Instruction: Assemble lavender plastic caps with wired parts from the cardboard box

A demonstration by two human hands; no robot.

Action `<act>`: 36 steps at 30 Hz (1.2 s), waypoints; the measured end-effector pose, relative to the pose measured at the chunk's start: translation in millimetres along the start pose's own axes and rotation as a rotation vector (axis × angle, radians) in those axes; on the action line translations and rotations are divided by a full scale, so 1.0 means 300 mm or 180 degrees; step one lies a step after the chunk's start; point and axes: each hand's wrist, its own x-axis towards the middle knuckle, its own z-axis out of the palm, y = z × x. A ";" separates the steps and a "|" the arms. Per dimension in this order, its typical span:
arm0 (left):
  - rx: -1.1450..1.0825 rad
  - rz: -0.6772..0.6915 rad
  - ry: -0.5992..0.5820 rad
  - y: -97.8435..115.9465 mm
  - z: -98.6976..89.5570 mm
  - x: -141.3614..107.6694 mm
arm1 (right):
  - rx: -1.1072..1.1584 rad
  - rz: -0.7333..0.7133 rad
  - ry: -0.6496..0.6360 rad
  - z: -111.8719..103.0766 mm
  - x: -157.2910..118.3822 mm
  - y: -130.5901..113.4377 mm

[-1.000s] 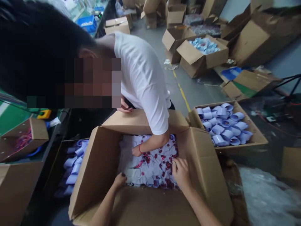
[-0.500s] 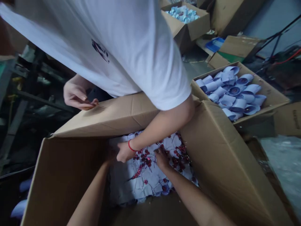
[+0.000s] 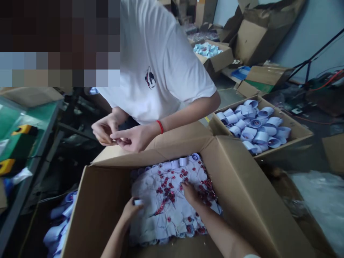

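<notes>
Both my hands reach down into a large cardboard box (image 3: 242,179). Inside it a white sheet (image 3: 145,222) lies over pale rolls, with dark red beads on thin wires (image 3: 168,193) scattered on top. At the sheet's left side my left hand (image 3: 131,208) is closed on a small white roll (image 3: 138,202). My right hand (image 3: 189,190) is over the right part of the sheet, beside the red beads; its fingers are bent together, and what they hold, if anything, is too small to name. Pale rolls (image 3: 183,162) show along the sheet's far edge.
Across the box, a person in a white shirt (image 3: 166,71) has both hands together above its far flap. A box of pale rolls (image 3: 301,134) stands at the right, another (image 3: 225,59) farther back. More rolls (image 3: 57,229) lie at the left, below a green-topped table (image 3: 45,111).
The other person's arm with the red band has come out of the box, and that hand now meets their other one. My left hand now shows with a white roll. The view has shifted.
</notes>
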 end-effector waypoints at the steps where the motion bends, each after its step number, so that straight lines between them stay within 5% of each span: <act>1: -0.0036 0.0029 -0.0059 -0.007 -0.005 -0.043 | 0.0035 -0.0038 0.0014 0.000 0.011 -0.008; 4: -0.0453 0.0293 -0.0279 -0.050 0.001 -0.175 | 0.0214 -0.0036 0.0123 0.009 0.038 -0.019; 10: -0.1282 0.0688 -0.0031 -0.090 0.068 -0.412 | 0.0743 0.0180 0.0528 -0.044 -0.012 -0.034; 17: -0.2087 0.1103 -0.1247 0.127 0.115 -0.564 | 0.1371 -0.0264 0.0926 -0.296 -0.240 -0.164; 24: -0.3585 0.1041 -0.2767 0.356 0.017 -0.667 | 0.2395 -0.1126 0.0294 -0.648 -0.517 -0.257; 27: -0.3868 0.1162 -0.2867 0.412 -0.019 -0.720 | 0.2661 -0.1034 0.0318 -0.769 -0.586 -0.274; 31: -0.4006 0.1325 -0.2919 0.451 -0.044 -0.789 | 0.3557 -0.0959 0.0319 -0.846 -0.652 -0.290; 36: -0.4083 0.1557 -0.3144 0.472 -0.079 -0.856 | 0.4690 -0.1290 -0.0544 -0.876 -0.726 -0.318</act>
